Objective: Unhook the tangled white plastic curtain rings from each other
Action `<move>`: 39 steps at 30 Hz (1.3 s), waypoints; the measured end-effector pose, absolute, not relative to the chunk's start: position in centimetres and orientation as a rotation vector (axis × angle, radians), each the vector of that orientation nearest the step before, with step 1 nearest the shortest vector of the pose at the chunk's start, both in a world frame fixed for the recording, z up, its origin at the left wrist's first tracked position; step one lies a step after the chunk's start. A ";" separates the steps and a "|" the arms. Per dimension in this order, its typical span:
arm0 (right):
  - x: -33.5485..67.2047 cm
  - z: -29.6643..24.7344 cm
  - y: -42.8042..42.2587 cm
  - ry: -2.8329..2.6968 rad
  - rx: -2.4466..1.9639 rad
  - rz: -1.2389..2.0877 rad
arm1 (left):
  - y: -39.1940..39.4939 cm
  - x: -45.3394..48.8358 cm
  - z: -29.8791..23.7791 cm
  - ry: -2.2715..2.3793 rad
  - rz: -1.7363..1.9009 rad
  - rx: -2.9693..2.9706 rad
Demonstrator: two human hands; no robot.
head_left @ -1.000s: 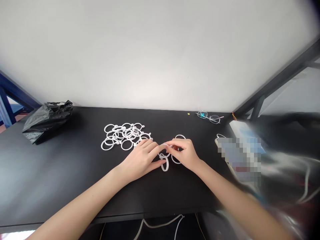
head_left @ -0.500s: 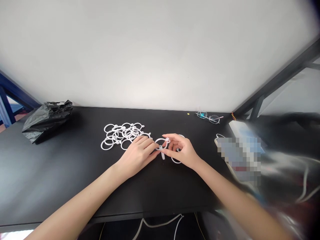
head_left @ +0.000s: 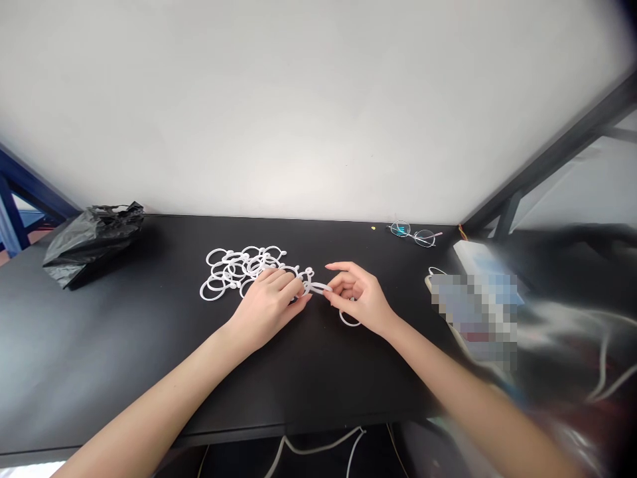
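Note:
Both hands work close together over the black tabletop. My left hand [head_left: 273, 302] pinches a white plastic curtain ring [head_left: 309, 273] with a small eyelet on it. A second white ring [head_left: 320, 287], seen nearly edge-on, crosses from it toward my right hand [head_left: 359, 293], whose thumb and curled fingers grip its end while the index finger sticks out above. I cannot tell whether the two rings are linked. Another white ring [head_left: 350, 324] lies under my right hand, partly hidden. Left of my left hand lies a pile of overlapping white rings [head_left: 219, 272], some covered by that hand.
A crumpled black plastic bag [head_left: 94, 242] sits at the table's back left. Eyeglasses [head_left: 424, 239] and a tiny yellow bit [head_left: 373, 228] lie near the wall. On the right are a white box [head_left: 470, 255], a blurred-out item and cables. Metal posts flank the table [head_left: 149, 385].
The ring between my hands has shifted left toward my left fingers. The other ring, which hung downward, now points sideways to my right hand. The index finger of my right hand has come off the ring.

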State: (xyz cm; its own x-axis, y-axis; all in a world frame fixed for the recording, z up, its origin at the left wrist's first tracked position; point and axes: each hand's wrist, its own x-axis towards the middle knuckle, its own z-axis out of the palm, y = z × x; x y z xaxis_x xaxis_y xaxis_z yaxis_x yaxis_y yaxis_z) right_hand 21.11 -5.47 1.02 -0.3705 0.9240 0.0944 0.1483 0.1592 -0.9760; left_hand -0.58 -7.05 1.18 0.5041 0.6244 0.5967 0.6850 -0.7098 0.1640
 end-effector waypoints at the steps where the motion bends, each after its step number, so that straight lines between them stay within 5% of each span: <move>1: 21.1 0.9 -5.4 -1.648 -1.030 1.258 | -7.1 -0.6 1.2 -1.164 -0.988 -2.645; 13: 21.6 0.6 -4.5 -1.500 -1.088 1.069 | -7.1 -0.6 1.8 -1.251 -1.015 -2.640; 24: 21.8 0.1 -4.6 -2.023 -1.149 0.631 | -7.5 -0.5 1.9 -1.295 -1.164 -2.638; 33: 20.8 1.4 -6.3 -1.815 -0.809 1.170 | -7.7 -0.2 2.1 -1.286 -1.154 -2.741; 39: 20.4 0.8 -6.5 -1.709 -0.833 1.190 | -8.0 -0.3 2.3 -1.331 -1.142 -2.825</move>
